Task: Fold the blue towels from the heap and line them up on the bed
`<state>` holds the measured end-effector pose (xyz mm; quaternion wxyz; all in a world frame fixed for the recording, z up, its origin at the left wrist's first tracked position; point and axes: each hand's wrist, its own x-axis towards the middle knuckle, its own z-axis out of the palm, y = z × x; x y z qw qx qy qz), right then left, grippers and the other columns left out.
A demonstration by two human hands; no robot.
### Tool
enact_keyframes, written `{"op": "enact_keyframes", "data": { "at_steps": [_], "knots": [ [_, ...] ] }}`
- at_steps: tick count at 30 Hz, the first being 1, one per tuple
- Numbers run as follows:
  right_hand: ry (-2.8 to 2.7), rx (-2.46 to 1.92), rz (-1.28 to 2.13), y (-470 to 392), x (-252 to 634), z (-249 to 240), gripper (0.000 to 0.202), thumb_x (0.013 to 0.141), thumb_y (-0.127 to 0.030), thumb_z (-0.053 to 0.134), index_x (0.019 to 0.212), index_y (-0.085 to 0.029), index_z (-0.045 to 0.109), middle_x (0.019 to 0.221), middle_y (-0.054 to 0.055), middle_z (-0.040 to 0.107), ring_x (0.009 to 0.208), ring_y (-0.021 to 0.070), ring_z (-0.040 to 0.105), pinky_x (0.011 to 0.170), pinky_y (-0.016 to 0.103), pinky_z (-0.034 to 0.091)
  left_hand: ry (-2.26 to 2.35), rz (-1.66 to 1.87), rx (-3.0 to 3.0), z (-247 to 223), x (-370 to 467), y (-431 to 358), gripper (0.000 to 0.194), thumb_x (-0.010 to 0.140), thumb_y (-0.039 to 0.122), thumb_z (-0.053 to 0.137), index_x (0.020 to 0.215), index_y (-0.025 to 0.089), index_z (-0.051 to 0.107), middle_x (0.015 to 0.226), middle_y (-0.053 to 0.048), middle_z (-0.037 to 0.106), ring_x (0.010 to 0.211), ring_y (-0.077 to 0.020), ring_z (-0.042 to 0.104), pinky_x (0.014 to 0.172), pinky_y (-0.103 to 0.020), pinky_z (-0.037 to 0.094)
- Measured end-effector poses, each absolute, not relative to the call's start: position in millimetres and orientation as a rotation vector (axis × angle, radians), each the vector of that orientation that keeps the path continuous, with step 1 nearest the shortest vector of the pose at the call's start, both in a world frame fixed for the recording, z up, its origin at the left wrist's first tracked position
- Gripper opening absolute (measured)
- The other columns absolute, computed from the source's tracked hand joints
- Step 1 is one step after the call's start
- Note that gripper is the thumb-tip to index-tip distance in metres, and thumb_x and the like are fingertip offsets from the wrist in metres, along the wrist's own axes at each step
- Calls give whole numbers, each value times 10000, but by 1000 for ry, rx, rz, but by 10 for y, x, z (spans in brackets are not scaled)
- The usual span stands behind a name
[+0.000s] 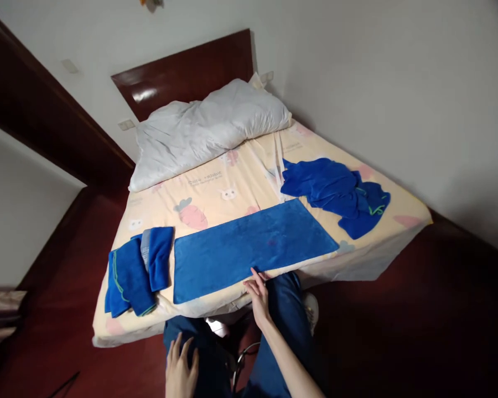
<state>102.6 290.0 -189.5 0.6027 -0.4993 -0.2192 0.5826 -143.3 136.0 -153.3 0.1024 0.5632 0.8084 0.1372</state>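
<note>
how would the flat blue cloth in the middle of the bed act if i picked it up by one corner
The flat blue cloth would probably go floppy and droop from that corner, since the crumpled blue cloth beside it lies in soft folds. It looks thin, so likely light for its spread.

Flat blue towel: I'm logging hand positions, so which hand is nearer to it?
Right hand, at the near edge of the flat blue towel; left hand farther back, by a thigh.

Dim light; glare on headboard (191,69); floor (382,320) shadowed; edges stretched.
</note>
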Motion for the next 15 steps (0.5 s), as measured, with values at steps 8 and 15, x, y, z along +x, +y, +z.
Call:
{"op": "enact_keyframes", "data": {
  "at_steps": [8,15],
  "knots": [
    [-528,-1272,1198,2807,996,-2059,489,855,-434,662,1269,-176,694,1109,132,718,936,233,701,858,371,566,1743,324,2117,-854,-724,3948,379,977,283,376,1112,241,728,1159,-67,735,1085,-221,688,1021,-349,514],
    [-649,-1270,1361,2873,967,-2031,573,951,-426,575,1466,-181,519,818,22,698,776,177,688,844,342,576,1749,-252,2228,-1051,151,5753,416,959,168,413,1333,183,596,1287,-145,650,1237,-268,594,1008,-367,497]
  ]
}}
